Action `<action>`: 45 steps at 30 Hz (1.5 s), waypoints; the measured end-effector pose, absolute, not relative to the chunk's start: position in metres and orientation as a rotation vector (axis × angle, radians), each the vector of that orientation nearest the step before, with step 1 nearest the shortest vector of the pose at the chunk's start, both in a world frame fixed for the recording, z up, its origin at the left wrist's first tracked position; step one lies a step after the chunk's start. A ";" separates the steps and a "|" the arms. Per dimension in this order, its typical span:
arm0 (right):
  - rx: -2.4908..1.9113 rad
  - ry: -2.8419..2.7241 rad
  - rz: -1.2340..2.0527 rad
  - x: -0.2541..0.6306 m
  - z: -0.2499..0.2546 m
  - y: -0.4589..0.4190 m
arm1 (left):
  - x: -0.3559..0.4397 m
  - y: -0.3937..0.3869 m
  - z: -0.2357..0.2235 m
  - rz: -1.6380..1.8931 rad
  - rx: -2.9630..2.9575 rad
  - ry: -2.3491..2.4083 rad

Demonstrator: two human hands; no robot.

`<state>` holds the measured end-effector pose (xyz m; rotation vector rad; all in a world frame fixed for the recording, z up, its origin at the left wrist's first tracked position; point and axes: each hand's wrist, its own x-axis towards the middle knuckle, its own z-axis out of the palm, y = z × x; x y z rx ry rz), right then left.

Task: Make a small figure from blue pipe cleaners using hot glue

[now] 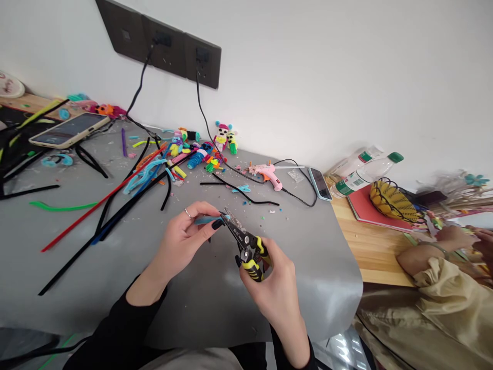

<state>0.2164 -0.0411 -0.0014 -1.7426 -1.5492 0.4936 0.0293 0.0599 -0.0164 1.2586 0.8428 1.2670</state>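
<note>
My left hand [185,234] pinches a light blue pipe cleaner [206,220] between thumb and forefinger. In my right hand [275,280] is a pair of wire stripper pliers [246,246] with black and yellow handles, my fingers wrapped round the grips. Its jaws reach up and left to the blue piece, right by my left fingertips. Whether the jaws are closed on the pipe cleaner I cannot tell. Beyond my hands lie a small light blue bent piece [241,189] and a black pipe cleaner [246,194] on the grey mat [308,246].
Long pipe cleaners, among them a red one [96,205], spread across the left. A pink glue gun [269,174] lies ahead, its cord running to the wall socket [202,56]. Small pipe-cleaner figures [221,136] stand by the wall. At right are a phone [319,184], bottles [358,177] and another person's arm [423,257].
</note>
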 end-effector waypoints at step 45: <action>-1.746 -1.547 0.253 0.209 -0.009 -0.043 | 0.034 0.056 -0.021 1.326 1.108 0.889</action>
